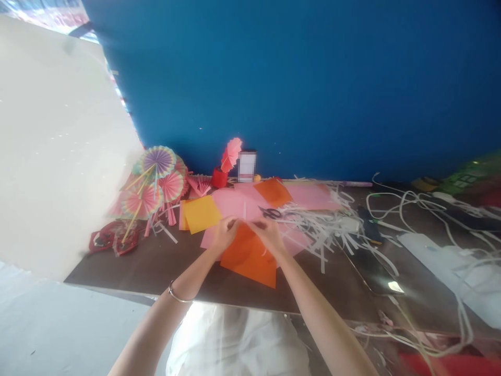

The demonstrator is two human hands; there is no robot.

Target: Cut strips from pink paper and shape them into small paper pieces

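An orange sheet of paper (250, 258) lies in front of me, its near part on the dark table top. My left hand (226, 233) has its fingers pinched at the far left edge of this sheet. Opposite it, my right hand (269, 235) pinches the far right edge, a short gap from the left. Pink paper (230, 201) is spread beneath and beyond both hands. Just past the right hand rest dark-handled scissors (271, 212). A yellow folded sheet (202, 214) is to the left, and another orange sheet (273, 192) lies farther back.
Paper fans (156, 162) are bunched at the left, near a red-framed object (113, 237). White paper strips (313, 222) are heaped at the right, by a dark phone (370, 269) and tangled white cables (415, 198). A blue wall (297, 89) bounds the table's back.
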